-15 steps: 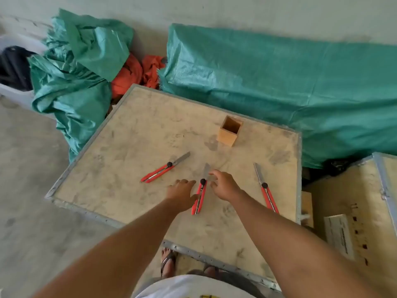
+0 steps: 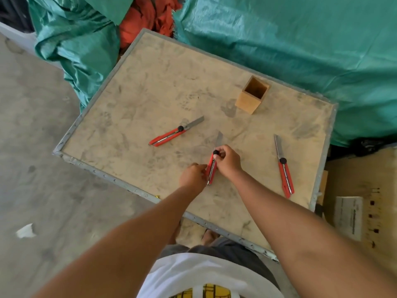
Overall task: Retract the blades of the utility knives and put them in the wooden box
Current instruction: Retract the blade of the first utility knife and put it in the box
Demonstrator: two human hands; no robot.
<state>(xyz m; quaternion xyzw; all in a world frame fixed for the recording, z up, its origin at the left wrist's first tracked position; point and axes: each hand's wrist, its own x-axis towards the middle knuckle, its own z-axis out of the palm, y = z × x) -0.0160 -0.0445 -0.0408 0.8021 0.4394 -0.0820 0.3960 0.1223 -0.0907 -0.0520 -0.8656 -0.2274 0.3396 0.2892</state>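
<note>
Head view looks down on a scuffed board point(image 2: 150, 87) framed in metal. Both hands cover much of the middle knife point(image 2: 211, 168): its red handle shows only as a strip between them, and whether it rests on the board or is lifted just off it cannot be told. The left hand point(image 2: 193, 176) is curled with its fingertips pinching the rear part of the handle; its palm is turned away, so the thumb is hidden. The right hand point(image 2: 228, 161) closes over the front part, thumb and forefinger pinched at the black slider knob. The grey blade sticks out beyond the knob, pointing toward the far edge.

Left knife point(image 2: 171, 135) lies flat nearer the left edge, blade out and aimed toward the far right corner. Right knife point(image 2: 283, 166) lies near the right edge, blade out, pointing away from the person. The box point(image 2: 250, 100) stands upright near the far right corner, open top facing up; its floor is in shadow. Green tarps point(image 2: 279, 39) bunch beyond the far edge.
</note>
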